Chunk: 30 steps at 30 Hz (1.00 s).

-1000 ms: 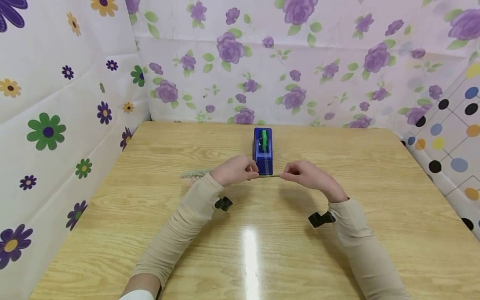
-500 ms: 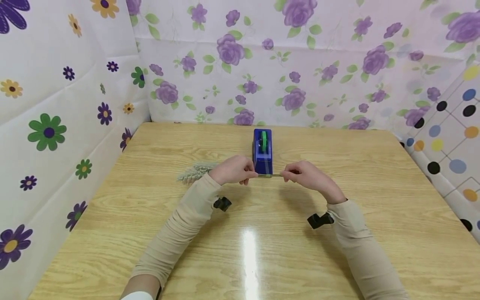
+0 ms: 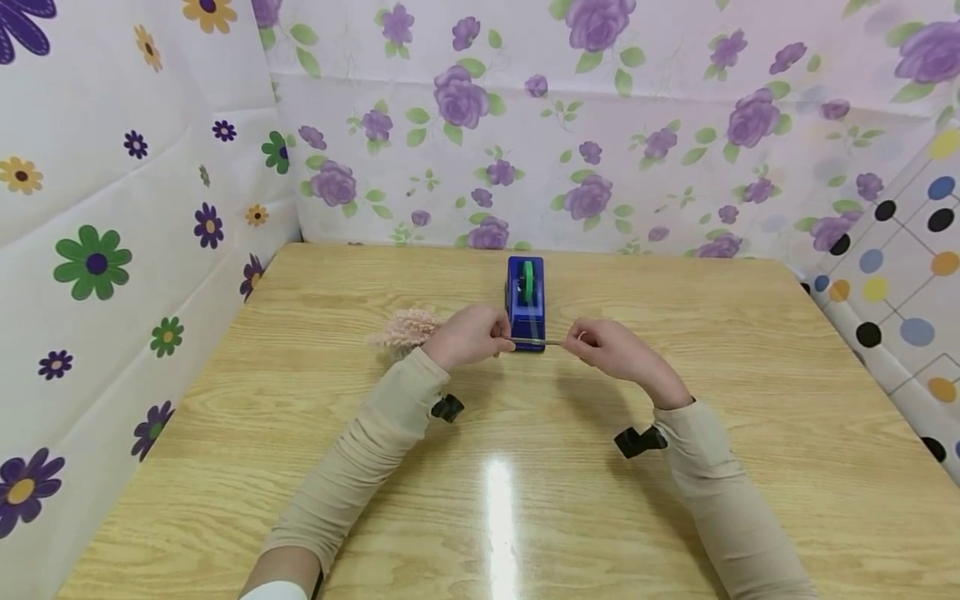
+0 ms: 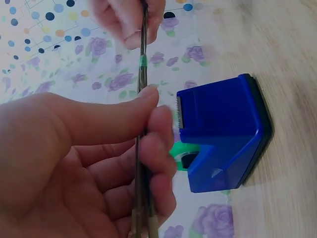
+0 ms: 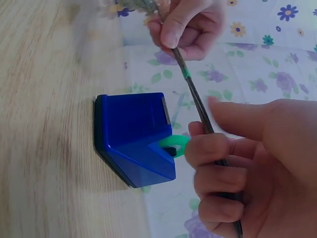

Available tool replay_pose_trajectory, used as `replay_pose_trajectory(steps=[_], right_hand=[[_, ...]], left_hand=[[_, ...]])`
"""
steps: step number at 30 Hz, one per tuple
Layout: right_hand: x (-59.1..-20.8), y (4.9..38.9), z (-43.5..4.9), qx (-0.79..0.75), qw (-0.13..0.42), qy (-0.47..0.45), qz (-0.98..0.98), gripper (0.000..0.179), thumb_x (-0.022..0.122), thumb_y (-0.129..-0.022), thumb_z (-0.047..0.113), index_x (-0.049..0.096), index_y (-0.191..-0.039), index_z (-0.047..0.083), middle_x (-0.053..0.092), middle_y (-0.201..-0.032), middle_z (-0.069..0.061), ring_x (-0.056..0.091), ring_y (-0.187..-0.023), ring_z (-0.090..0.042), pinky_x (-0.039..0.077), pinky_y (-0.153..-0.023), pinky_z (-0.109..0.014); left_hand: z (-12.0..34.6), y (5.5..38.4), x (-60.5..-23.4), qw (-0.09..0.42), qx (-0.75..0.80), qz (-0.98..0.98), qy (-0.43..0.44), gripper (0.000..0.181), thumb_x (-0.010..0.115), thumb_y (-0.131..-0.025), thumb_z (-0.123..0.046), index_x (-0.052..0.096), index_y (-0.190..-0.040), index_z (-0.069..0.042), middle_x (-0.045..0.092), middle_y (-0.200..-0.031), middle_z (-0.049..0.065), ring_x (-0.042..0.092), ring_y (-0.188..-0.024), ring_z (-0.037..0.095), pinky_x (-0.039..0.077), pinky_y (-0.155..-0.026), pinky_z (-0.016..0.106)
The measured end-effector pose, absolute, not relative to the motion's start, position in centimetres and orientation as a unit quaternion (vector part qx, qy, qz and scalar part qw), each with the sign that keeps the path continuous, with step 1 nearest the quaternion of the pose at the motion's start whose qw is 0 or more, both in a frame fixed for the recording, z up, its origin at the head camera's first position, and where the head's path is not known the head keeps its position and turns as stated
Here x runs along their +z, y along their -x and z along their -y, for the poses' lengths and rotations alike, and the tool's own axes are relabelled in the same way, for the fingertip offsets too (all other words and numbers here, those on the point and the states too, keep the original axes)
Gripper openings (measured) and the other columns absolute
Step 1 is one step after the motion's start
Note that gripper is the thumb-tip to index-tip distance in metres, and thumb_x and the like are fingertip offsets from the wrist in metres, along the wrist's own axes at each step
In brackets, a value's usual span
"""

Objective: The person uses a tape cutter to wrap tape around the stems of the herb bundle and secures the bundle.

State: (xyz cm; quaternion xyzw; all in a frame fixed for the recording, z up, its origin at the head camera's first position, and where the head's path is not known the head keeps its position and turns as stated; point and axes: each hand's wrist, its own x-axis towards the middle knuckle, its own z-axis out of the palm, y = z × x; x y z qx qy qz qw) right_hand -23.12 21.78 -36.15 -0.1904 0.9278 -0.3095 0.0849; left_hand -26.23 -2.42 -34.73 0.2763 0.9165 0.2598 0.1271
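Note:
A bundle of flower stems (image 3: 536, 341) runs level between my two hands, in front of the tape dispenser (image 3: 527, 312). My left hand (image 3: 472, 335) pinches it between thumb and fingers, with fluffy pink flower heads (image 3: 407, 327) sticking out to its left. Some pale green plumes (image 5: 141, 5) show past that hand in the right wrist view. My right hand (image 3: 613, 350) holds the thin ends, fingers curled round them. A band of green tape (image 4: 143, 61) wraps the stems between the hands. The dispenser is blue, with a green tape roll (image 3: 528, 282) and a toothed cutter (image 4: 179, 112).
The wooden table (image 3: 360, 517) carries the dispenser near its back half. Patterned cloth (image 3: 525, 125) hangs behind and at both sides. Small black wrist cameras (image 3: 640, 442) stick out from both beige sleeves (image 3: 360, 450).
The flower bundle has turned about its length: the pale green plumes faced up half a second ago, the pink heads do now. Both hands have shifted slightly away toward the dispenser.

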Motion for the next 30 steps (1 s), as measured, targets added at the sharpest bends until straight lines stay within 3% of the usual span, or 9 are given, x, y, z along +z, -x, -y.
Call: replay_pose_trajectory(steps=[4, 9, 16, 24, 30], right_hand=[[-36.24, 23.35, -21.71, -0.311, 0.081, 0.185, -0.929, 0.036, 0.042, -0.105, 0.023, 0.067, -0.087, 0.004, 0.036, -0.058, 0.002, 0.032, -0.054, -0.014, 0.032, -0.057, -0.029], [-36.33, 23.39, -21.65, -0.298, 0.069, 0.188, -0.933, 0.034, 0.045, -0.104, 0.021, 0.065, -0.082, 0.005, 0.032, -0.056, 0.003, 0.028, -0.05, -0.013, 0.03, -0.055, -0.029], [-36.51, 23.36, -21.56, -0.299, 0.047, 0.176, -0.937, 0.026, 0.052, -0.101, 0.022, 0.064, -0.088, 0.004, 0.044, -0.063, 0.0, 0.037, -0.057, -0.015, 0.033, -0.059, -0.03], [-36.94, 23.33, -21.25, -0.301, 0.036, 0.174, -0.937, 0.019, 0.054, -0.1, 0.021, 0.063, -0.096, 0.004, 0.049, -0.069, -0.001, 0.041, -0.06, -0.015, 0.035, -0.06, -0.03], [-37.12, 23.52, -21.02, -0.305, 0.022, 0.162, -0.938, 0.035, 0.043, -0.105, 0.025, 0.068, -0.093, 0.005, 0.042, -0.06, 0.0, 0.037, -0.059, -0.015, 0.034, -0.06, -0.03]], left_hand=[[2.37, 26.26, -34.66, 0.119, 0.262, -0.916, -0.28, 0.028, 0.056, -0.099, -0.026, 0.071, -0.088, -0.006, 0.067, -0.075, 0.008, 0.049, -0.057, 0.011, 0.041, -0.06, 0.024], [2.36, 26.32, -34.64, 0.109, 0.264, -0.913, -0.291, 0.037, 0.049, -0.103, -0.028, 0.068, -0.077, -0.008, 0.055, -0.062, 0.003, 0.036, -0.049, 0.011, 0.035, -0.056, 0.024], [2.18, 26.21, -34.81, 0.087, 0.249, -0.922, -0.283, 0.025, 0.055, -0.1, -0.022, 0.071, -0.104, -0.004, 0.07, -0.088, 0.007, 0.051, -0.065, 0.012, 0.04, -0.061, 0.023], [2.17, 26.02, -35.14, 0.073, 0.267, -0.922, -0.27, 0.014, 0.058, -0.098, -0.018, 0.066, -0.097, -0.007, 0.068, -0.088, 0.006, 0.055, -0.067, 0.013, 0.043, -0.063, 0.025], [1.95, 26.04, -35.1, 0.055, 0.282, -0.924, -0.251, 0.015, 0.059, -0.098, -0.02, 0.064, -0.097, -0.006, 0.066, -0.085, 0.005, 0.056, -0.068, 0.014, 0.044, -0.062, 0.026]])
